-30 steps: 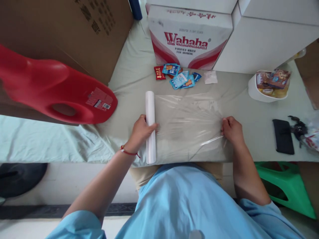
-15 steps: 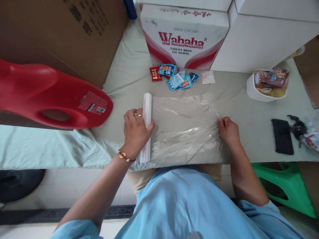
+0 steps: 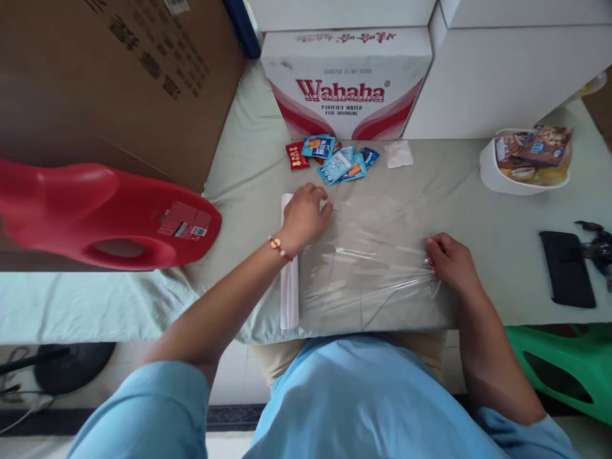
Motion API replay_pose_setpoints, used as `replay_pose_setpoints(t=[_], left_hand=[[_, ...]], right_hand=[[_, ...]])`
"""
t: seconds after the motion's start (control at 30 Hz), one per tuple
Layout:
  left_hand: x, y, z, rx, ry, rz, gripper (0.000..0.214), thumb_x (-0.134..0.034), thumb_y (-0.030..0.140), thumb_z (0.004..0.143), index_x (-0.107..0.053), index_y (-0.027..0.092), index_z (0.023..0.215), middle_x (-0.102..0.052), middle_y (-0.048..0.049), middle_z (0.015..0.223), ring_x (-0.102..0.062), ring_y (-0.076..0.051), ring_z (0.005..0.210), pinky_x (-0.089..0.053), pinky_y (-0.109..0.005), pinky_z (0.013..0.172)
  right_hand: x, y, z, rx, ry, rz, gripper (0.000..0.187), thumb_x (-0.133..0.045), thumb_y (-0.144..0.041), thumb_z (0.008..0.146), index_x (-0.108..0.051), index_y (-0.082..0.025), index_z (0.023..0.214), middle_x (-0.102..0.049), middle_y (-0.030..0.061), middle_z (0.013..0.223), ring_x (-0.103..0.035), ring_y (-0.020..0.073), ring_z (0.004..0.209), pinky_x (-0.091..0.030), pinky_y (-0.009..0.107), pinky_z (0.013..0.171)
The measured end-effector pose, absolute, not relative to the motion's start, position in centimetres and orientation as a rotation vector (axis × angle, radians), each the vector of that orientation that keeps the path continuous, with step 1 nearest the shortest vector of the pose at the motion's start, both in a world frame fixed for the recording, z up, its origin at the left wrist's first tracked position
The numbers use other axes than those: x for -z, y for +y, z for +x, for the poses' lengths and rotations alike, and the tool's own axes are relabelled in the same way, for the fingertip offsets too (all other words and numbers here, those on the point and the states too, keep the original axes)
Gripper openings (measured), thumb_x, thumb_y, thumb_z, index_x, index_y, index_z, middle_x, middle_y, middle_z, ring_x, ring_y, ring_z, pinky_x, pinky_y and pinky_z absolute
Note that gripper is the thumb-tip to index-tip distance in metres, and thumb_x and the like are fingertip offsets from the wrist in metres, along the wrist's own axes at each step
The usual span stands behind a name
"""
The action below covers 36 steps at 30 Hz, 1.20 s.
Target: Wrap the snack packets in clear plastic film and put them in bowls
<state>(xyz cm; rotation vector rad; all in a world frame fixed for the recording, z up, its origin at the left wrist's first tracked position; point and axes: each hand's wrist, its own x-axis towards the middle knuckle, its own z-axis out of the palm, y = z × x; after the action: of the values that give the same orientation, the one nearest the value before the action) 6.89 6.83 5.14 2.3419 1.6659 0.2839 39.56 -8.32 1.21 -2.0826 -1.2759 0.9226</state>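
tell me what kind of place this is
Perhaps a room in a home or small shop; I can't tell which. A cloth-covered table holds a Wahaha water carton and a white tub of packets.

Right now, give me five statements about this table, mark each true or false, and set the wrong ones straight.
1. The right hand grips the edge of the clear plastic film. True.
2. The white roll lies at the same end of the film as the right hand. False: the white roll is at the opposite end, partly hidden behind the left hand.
3. A bracelet is worn on the left wrist. True.
4. The small snack packets lie on top of the Wahaha box. False: they lie on the cloth in front of it.
5. The white tub has packets in it. True.
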Motion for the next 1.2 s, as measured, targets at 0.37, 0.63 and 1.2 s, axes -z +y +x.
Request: replay_pose_setpoints(t=[0.37, 0.63, 1.2], left_hand=[[-2.3, 18.1, 10.5, -0.091, 1.764, 2.313, 0.065, -0.076, 0.044, 0.088, -0.059, 0.014, 0.143, -0.059, -0.0182, 0.142, -0.064, -0.031, 0.117, -0.05, -0.041, 0.102], [-4.0, 18.5, 8.1, -0.232, 2.006, 2.188, 0.044, -0.037, 0.036, 0.103, -0.073, 0.011, 0.107, -0.076, -0.0174, 0.102, -0.069, -0.032, 0.102, -0.049, -0.041, 0.089], [-4.7, 23.5, 15.4, 0.233, 1.828, 2.323, 0.049, -0.07, 0.051, 0.087, -0.075, 0.01, 0.114, -0.075, -0.0183, 0.113, -0.066, -0.038, 0.114, -0.052, -0.046, 0.092]], right_hand=[[-1.6, -8.6, 39.2, -0.964, -1.244, -2.056, 0.035, -0.052, -0.057, 0.096, -0.057, -0.024, 0.084, -0.063, -0.0024, 0.058, -0.056, 0.0153, 0.043, -0.044, 0.028, 0.049], [-1.1, -8.8, 39.4, -0.972, -1.269, -2.009, 0.037, -0.051, -0.059, 0.099, -0.056, -0.025, 0.084, -0.063, -0.0014, 0.058, -0.058, 0.0169, 0.045, -0.046, 0.03, 0.051], [-1.3, -8.8, 39.3, -0.997, -1.276, -2.007, 0.038, -0.05, -0.059, 0.099, -0.054, -0.025, 0.082, -0.063, -0.0014, 0.058, -0.057, 0.0165, 0.044, -0.046, 0.029, 0.051]])
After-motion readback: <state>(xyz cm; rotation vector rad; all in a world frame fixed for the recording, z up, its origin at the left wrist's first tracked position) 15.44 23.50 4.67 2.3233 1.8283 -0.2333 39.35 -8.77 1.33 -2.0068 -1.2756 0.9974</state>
